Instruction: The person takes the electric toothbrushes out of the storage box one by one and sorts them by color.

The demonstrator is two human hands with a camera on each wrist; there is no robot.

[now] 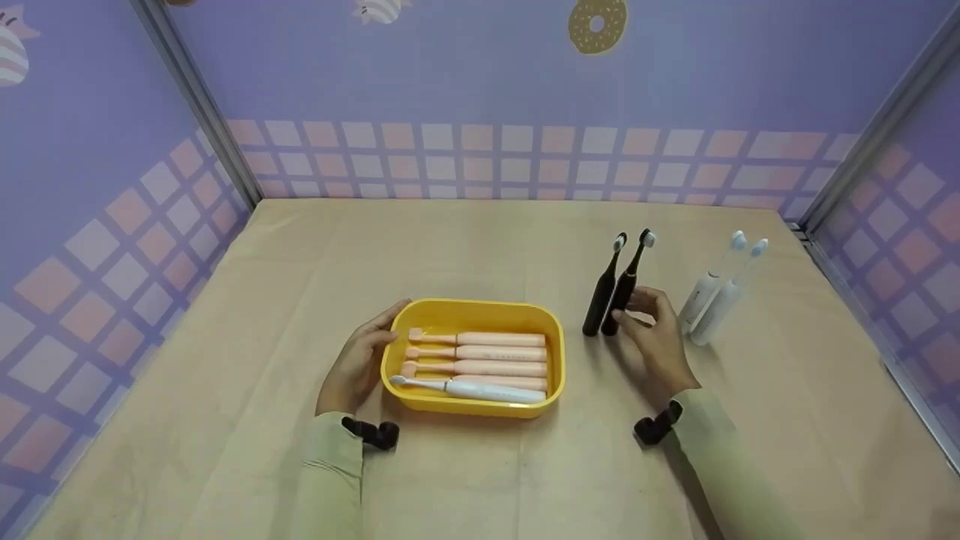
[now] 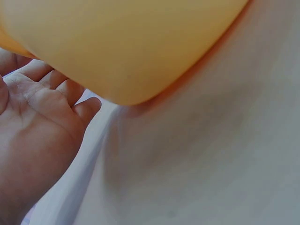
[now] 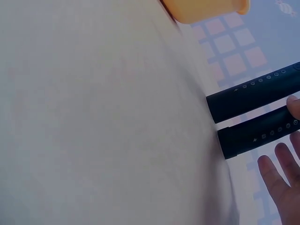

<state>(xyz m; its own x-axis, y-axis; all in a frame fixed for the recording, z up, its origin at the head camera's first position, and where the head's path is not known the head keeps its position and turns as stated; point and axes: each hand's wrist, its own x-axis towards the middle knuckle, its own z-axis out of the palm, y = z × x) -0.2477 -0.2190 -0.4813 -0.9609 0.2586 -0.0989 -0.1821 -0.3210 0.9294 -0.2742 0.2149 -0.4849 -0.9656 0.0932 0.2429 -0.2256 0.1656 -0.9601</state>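
My left hand [image 1: 355, 369] holds the left end of a yellow plastic bin [image 1: 480, 408], its thumb at the rim. In the bin lie several pink electric toothbrushes [image 1: 501, 339] side by side, and one white electric toothbrush [image 1: 495, 391] along the near side. Between thumb and fingers, my right hand [image 1: 660, 346] pinches the right one of two upright black electric toothbrushes [image 1: 622, 296]. The other black toothbrush [image 1: 599, 301] stands close on its left. In the right wrist view, the thumb lies on the black handle [image 3: 262, 133] while other fingers stay spread.
Two white electric toothbrushes [image 1: 718, 311] stand upright right of my right hand. A pale cloth covers the table [image 1: 465, 480]. Patterned walls [image 1: 480, 82] enclose the back and both sides, with metal posts [image 1: 214, 112] at the corners.
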